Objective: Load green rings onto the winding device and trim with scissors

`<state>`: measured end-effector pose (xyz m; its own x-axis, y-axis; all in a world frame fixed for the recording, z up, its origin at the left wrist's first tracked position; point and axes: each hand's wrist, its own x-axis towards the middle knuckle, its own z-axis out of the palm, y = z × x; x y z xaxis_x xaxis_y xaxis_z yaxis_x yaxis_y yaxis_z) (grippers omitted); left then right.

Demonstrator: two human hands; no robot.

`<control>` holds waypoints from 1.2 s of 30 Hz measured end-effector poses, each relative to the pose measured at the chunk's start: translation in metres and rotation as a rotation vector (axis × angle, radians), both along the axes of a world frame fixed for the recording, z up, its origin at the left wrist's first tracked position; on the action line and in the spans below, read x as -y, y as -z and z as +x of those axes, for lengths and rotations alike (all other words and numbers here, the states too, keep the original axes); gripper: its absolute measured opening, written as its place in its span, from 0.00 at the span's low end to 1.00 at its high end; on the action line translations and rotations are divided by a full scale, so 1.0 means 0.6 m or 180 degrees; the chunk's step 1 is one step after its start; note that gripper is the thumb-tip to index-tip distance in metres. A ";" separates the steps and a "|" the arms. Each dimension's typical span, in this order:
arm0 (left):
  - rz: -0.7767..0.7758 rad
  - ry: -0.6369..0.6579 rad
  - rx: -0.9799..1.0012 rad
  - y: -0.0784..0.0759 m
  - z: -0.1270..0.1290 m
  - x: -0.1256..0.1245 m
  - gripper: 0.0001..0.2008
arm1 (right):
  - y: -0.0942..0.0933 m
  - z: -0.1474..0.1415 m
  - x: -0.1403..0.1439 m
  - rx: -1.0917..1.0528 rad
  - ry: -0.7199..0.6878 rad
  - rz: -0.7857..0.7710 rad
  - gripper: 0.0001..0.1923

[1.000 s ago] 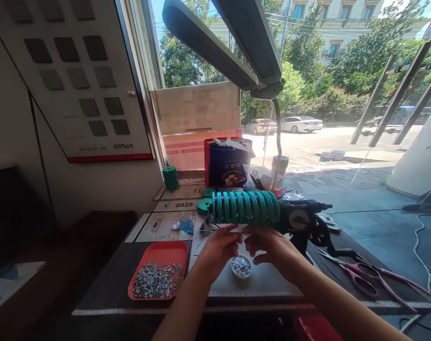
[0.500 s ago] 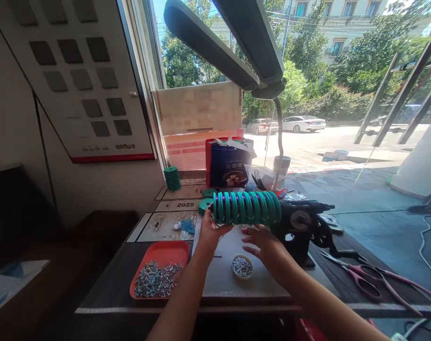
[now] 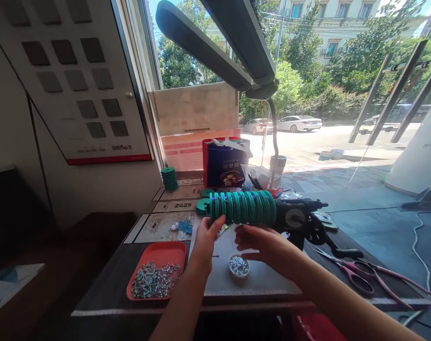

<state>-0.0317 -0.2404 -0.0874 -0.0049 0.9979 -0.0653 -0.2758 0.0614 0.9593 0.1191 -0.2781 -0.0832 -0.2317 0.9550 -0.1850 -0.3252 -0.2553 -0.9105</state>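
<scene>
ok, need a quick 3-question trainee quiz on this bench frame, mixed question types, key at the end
1. True or false: the left hand touches the free end of the row of green discs.
2. Multiple choice: what lies in the red tray? A) scissors B) small metal parts C) green discs
3. Short answer: what sits on the mat just below the right hand?

Key:
1. True; its fingertips are at the left end of the row, which runs into the black hand-crank machine.
2. B
3. A small white bowl of tiny metal pieces.
</scene>
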 end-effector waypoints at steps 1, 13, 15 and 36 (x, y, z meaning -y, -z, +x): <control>0.0007 0.0001 0.0016 0.001 0.001 0.000 0.22 | -0.003 -0.003 -0.001 0.0063 -0.0065 0.0031 0.20; 0.0049 0.0143 0.0315 0.008 0.010 -0.001 0.24 | -0.051 -0.001 0.023 0.0666 0.0005 0.0610 0.28; 0.0058 0.0139 0.0348 0.008 0.011 0.000 0.24 | -0.052 0.000 0.021 0.0630 0.0019 0.0752 0.27; 0.0218 0.0775 0.0818 0.040 0.024 -0.013 0.27 | -0.064 0.019 -0.001 0.2018 0.0345 0.2107 0.27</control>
